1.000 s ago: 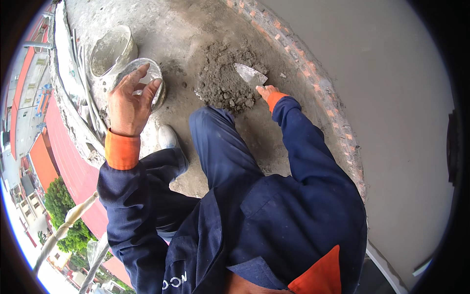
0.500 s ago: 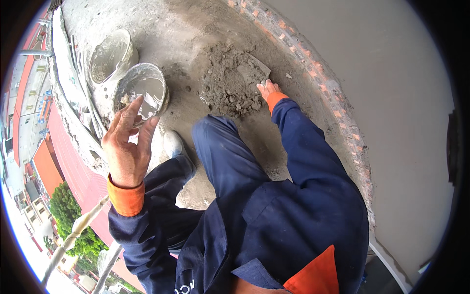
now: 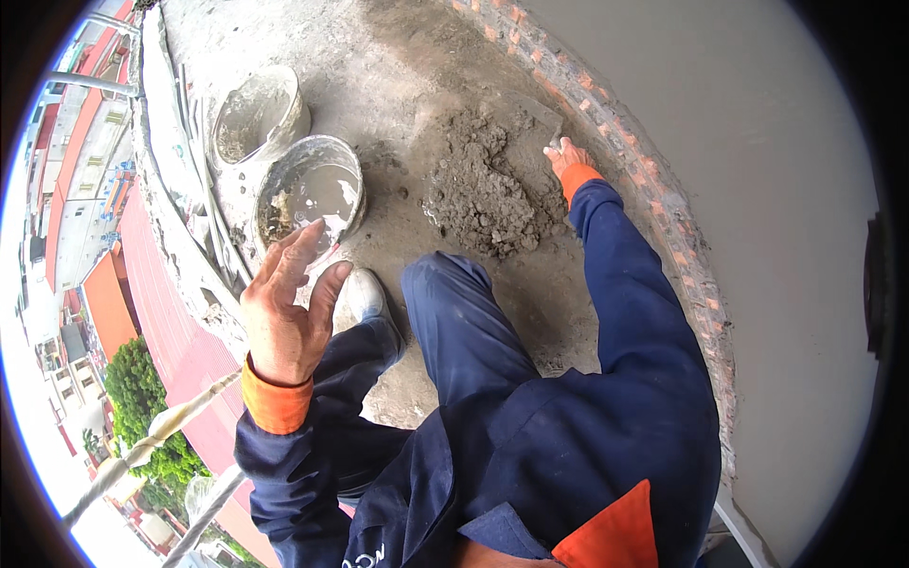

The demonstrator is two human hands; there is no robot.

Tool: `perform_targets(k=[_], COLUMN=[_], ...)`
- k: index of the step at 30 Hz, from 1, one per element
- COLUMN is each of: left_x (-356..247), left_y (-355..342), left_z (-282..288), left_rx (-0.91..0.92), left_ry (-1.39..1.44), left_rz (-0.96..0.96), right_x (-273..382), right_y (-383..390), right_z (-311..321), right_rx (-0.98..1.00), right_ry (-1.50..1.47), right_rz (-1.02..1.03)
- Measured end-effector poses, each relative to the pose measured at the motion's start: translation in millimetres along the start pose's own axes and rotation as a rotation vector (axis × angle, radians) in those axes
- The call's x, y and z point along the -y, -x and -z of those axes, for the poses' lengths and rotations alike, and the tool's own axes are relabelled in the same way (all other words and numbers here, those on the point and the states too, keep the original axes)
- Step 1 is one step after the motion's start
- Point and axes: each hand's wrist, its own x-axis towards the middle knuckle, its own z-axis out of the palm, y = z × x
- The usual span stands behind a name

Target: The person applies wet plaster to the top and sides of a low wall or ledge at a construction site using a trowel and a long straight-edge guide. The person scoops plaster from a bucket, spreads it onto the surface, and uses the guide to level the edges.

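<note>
White lettering marks your navy jacket as your right hand grips a trowel at the right of a mortar heap, near brick edging; your empty left hand, thumb and fingers parted, partly hides a grey bucket.

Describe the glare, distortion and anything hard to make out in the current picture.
Head view: lower-left background washes out to white, with blue fringing at the rim; same head view: brick edging looks bowed, consistent with fisheye distortion, and the right hand's trowel blends into grey mortar.
</note>
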Motion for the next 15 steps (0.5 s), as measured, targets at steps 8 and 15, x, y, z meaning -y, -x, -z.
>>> perform_targets(k=[8,15], left_x=[12.2,-1.0], left_y=[24.8,25.4], left_z=[7.1,12.1], left_rx=[0.029,0.028], left_ry=[-0.079,-0.005], left_rz=[0.121,0.123], right_x=[100.1,31.9], right_y=[-72.7,-9.2], right_z=[-39.6,-23.7], right_rx=[0.073,0.294], right_ry=[0.032,0.277], right_rz=[0.174,0.521])
